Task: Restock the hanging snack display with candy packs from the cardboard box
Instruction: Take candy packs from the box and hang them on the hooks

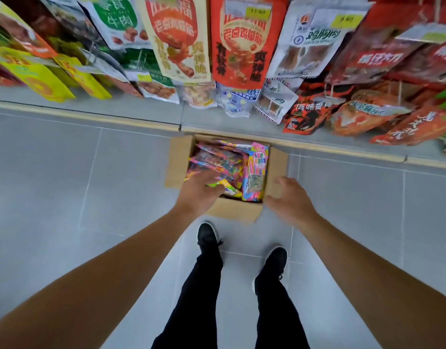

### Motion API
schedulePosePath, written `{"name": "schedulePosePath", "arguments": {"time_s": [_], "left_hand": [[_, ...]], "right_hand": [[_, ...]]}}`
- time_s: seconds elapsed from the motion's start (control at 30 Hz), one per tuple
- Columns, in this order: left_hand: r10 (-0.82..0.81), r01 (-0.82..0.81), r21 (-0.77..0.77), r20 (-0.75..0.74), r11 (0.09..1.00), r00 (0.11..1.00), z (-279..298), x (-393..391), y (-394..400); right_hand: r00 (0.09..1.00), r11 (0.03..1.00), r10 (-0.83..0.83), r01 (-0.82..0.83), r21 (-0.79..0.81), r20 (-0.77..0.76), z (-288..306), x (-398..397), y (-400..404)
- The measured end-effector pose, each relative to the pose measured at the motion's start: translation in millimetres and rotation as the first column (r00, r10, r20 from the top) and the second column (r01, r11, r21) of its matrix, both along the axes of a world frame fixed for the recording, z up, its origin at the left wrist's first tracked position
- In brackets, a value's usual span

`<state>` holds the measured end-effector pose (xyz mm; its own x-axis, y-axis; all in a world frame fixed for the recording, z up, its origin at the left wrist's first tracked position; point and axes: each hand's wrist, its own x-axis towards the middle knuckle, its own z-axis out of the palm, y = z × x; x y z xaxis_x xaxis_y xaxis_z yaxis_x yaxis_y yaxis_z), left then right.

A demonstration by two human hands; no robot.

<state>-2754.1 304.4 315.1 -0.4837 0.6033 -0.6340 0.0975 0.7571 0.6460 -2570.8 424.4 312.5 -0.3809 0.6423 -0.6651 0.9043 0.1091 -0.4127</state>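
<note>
We are reaching both hands toward the cardboard box on the floor. Our left hand is hanging over the candy packs inside it, fingers loosely spread, holding nothing. Our right hand, open too, is staying beside the box's right wall. The upright pack is standing between them, long axis pointing away from us.

Grey tiled floor, yellow-edged plinth

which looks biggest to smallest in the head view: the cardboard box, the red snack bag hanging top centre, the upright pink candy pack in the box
1. cardboard box
2. red snack bag, close behind; it hangs nearer the camera, so true size is unsure
3. pink candy pack, clearly smallest
</note>
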Motion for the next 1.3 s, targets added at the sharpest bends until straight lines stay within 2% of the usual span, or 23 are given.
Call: {"name": "schedulePosePath", "arguments": {"time_s": [0.2,0.4,0.63,0.83,0.97,1.13,1.23,1.3], "left_hand": [[-0.017,0.017,-0.080,0.002,0.997,1.000,-97.8,-16.5,11.8],[-0.006,0.012,-0.146,0.040,0.989,0.999,-202.6,2.3,30.2],[-0.021,0.027,-0.118,0.050,0.993,0.999,-319.8,40.7,85.2],[-0.080,0.070,-0.122,-0.077,0.990,0.994,-402.5,69.7,131.5],[-0.022,0.012,-0.115,-0.087,0.993,0.996,-425.6,77.0,136.9],[0.079,-0.086,-0.102,-0.063,0.991,0.995,-405.4,64.5,122.2],[0.224,-0.221,-0.037,0.118,0.974,0.967,-379.3,51.0,107.6],[0.293,-0.303,-0.005,0.264,0.953,0.919,-361.5,39.3,96.6]], "right_hand": [[0.996,0.995,-0.088,0.089,-0.052,0.014,-92.3,-11.0,15.4],[0.988,0.983,-0.143,0.149,-0.106,0.055,-195.3,2.6,44.4],[0.983,0.973,-0.181,0.183,-0.140,0.022,-313.0,18.8,67.2],[0.962,0.947,-0.273,0.266,-0.181,-0.012,-382.6,30.4,75.1],[0.943,0.923,-0.332,0.324,-0.209,-0.006,-399.5,43.5,76.0],[0.914,0.892,-0.406,0.393,-0.221,-0.014,-391.4,45.9,78.1],[0.874,0.854,-0.483,0.454,-0.256,-0.062,-378.7,32.4,83.8],[0.834,0.815,-0.540,0.483,-0.320,-0.116,-364.2,17.1,86.6]]}}
